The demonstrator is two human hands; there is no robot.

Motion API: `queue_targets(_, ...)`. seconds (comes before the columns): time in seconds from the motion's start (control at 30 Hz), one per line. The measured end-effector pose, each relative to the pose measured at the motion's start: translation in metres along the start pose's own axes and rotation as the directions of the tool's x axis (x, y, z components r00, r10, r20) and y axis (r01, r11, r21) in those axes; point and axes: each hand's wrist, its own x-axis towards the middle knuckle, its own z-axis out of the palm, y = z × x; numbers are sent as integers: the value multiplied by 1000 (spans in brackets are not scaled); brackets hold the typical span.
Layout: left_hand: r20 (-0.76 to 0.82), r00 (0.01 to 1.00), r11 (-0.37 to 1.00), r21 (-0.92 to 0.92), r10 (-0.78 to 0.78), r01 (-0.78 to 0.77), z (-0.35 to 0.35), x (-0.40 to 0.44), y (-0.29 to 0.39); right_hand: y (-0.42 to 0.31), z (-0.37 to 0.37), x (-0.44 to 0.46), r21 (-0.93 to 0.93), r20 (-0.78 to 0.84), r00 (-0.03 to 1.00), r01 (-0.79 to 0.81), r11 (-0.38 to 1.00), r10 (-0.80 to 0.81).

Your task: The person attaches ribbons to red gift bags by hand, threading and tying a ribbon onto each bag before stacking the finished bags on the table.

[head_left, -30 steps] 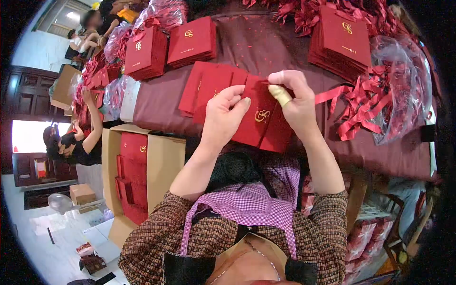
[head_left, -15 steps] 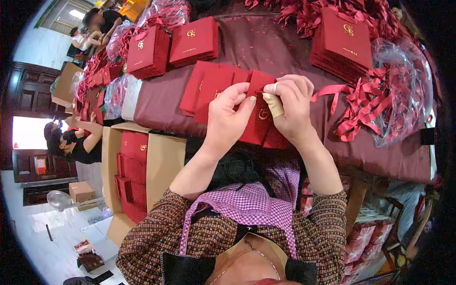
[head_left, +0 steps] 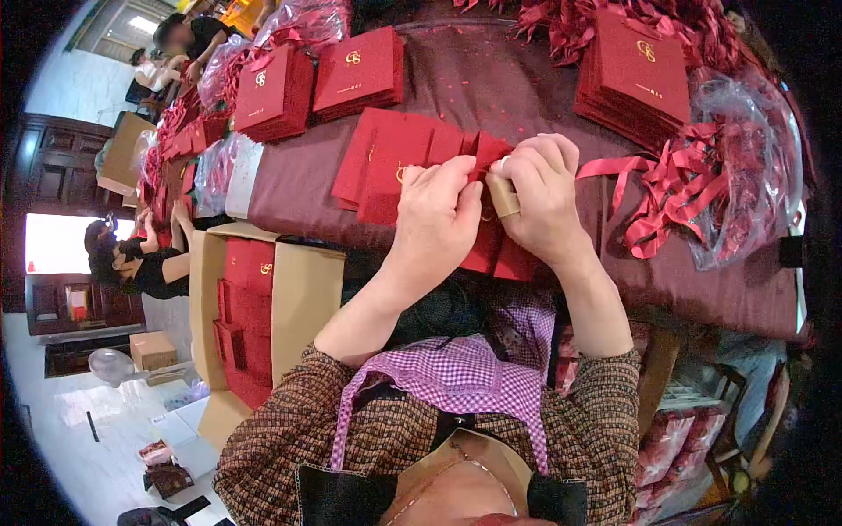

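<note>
My left hand [head_left: 436,219] is closed at the upper edge of a red bag [head_left: 481,254], its thumb and fingers pressed together there. Close beside it on the right, my right hand [head_left: 541,202] is curled at the same edge, with a tan cover on one finger. What lies between the fingertips is too small to make out. More flat red bags [head_left: 372,162] with gold marks lie overlapping to the left, partly under my left hand. Loose red ribbons [head_left: 671,197] lie to the right of my hands.
Stacks of red bags [head_left: 360,74] stand at the back left, another stack [head_left: 633,79] at the back right. Clear plastic [head_left: 754,167] lies at the right. An open cardboard box [head_left: 303,324] holds red bags below left. Other people [head_left: 149,263] work at the far left.
My left hand has moved a little right and its fingers have curled in. My right hand has closed further and now sits nearer my left hand.
</note>
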Motion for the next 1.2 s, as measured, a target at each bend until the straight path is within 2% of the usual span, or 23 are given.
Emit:
queue_targets(0.13, -4, 999, 994, -103, -48, 48, 3, 0, 2, 1, -2, -2, -39, 20, 999, 29, 999, -29)
queue_targets(0.23, 92, 995, 982, -188, 41, -24, -4, 3, 4, 1, -6, -1, 121, 39, 999, -25, 992, 21)
queue_targets(0.27, 165, 986, 972, -230, -14, 52, -12, 5, 6, 3, -10, 0, 138, 37, 998, -50, 989, 46)
queue_targets(0.3, 210, 973, 903, -393, -95, 173, -15, 5, 3, 5, -10, -1, 150, 31, 998, -56, 987, 52)
queue_targets(0.33, 238, 971, 933, -349, 2, 84, -24, 14, -1, 8, -16, 1, 166, 105, 993, -78, 983, 61)
queue_targets(0.37, 336, 938, 870, -435, -83, 233, -26, 14, -7, 9, -18, -1, 188, 75, 994, -98, 977, 85)
queue_targets(0.4, 342, 936, 916, -343, -84, 208, -33, 20, 4, 7, -17, -1, 233, -10, 995, -94, 968, 99)
queue_targets(0.43, 250, 968, 925, -364, -19, 112, -28, 18, 1, 6, -16, -1, 219, -8, 997, -78, 973, 81)
queue_targets(0.47, 205, 979, 936, -340, -20, 90, -22, 19, 2, 8, -14, -3, 261, -5, 995, -99, 960, 104)
queue_targets(0.53, 179, 981, 924, -359, -69, 131, -11, 16, -8, 8, -11, -5, 305, -71, 990, -93, 948, 120)
queue_targets(0.67, 66, 993, 910, -397, -99, 117, 5, 16, -19, 14, -16, -4, 358, -26, 996, -72, 931, 88)
queue_targets(0.7, 69, 994, 937, -335, -79, 98, 2, 19, -16, 14, -18, -3, 421, 13, 992, -116, 900, 122)
queue_targets(0.77, 50, 998, 948, -316, -31, 45, 2, 19, -18, 13, -20, 0, 494, -44, 966, -201, 846, 255)
queue_targets(0.8, 83, 995, 945, -319, -51, 75, 3, 18, -17, 14, -22, 2, 409, -130, 967, -148, 901, 218)
queue_targets(0.87, 130, 991, 958, -286, 15, 23, 0, 20, -13, 15, -23, 4, 345, -125, 987, -55, 937, 104)
queue_targets(0.9, 171, 983, 969, -244, 70, -27, 0, 22, -10, 16, -23, 2, 467, -10, 995, -84, 880, 101)
queue_targets(0.93, 102, 988, 957, -279, 117, -84, 4, 23, -3, 18, -20, -1, 478, 9, 996, -81, 874, 87)
queue_targets(1.0, 145, 983, 963, -258, 113, -73, 1, 24, -1, 19, -23, 0, 502, 74, 993, -112, 858, 87)
queue_targets(1.07, 183, 978, 971, -232, 97, -53, 0, 24, -2, 21, -19, -1, 500, 71, 994, -107, 860, 82)
queue_targets(1.13, 31, 991, 976, -182, 130, -123, 3, 25, -5, 23, -19, -2, 499, 71, 994, -104, 860, 79)
queue_targets(1.17, 119, 984, 917, -361, -134, 169, 1, 26, -19, 23, -21, -3, 474, 71, 995, -98, 875, 74)
queue_targets(1.2, 53, 990, 937, -322, -129, 140, -4, 32, -32, 24, -23, -3, 451, 72, 995, -95, 887, 70)
